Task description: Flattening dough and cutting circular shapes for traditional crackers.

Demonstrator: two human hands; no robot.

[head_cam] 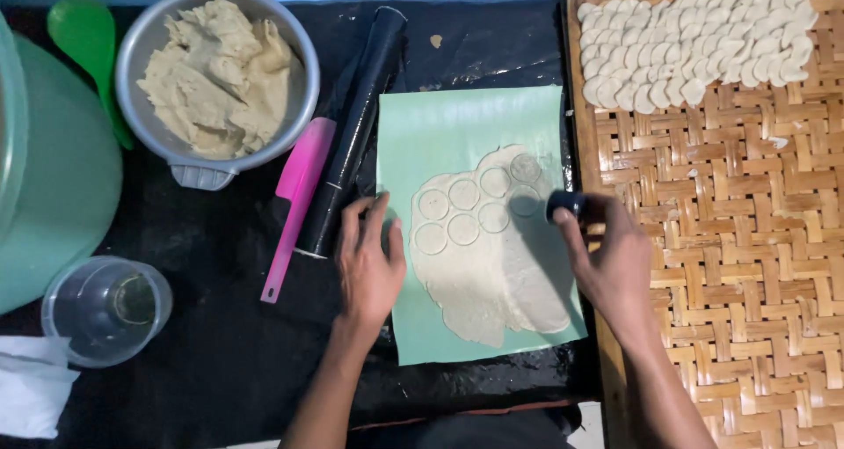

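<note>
A flattened sheet of pale dough lies on a light green mat, with several round cuts pressed into its upper part. My right hand grips a small dark round cutter at the dough's right edge. My left hand rests flat with fingers spread on the mat's left edge, beside the dough.
A woven bamboo tray on the right holds several cut dough rounds at its top. A metal bowl of dough, black rolling pin, pink spatula, green spoon, clear cup and green basin stand left.
</note>
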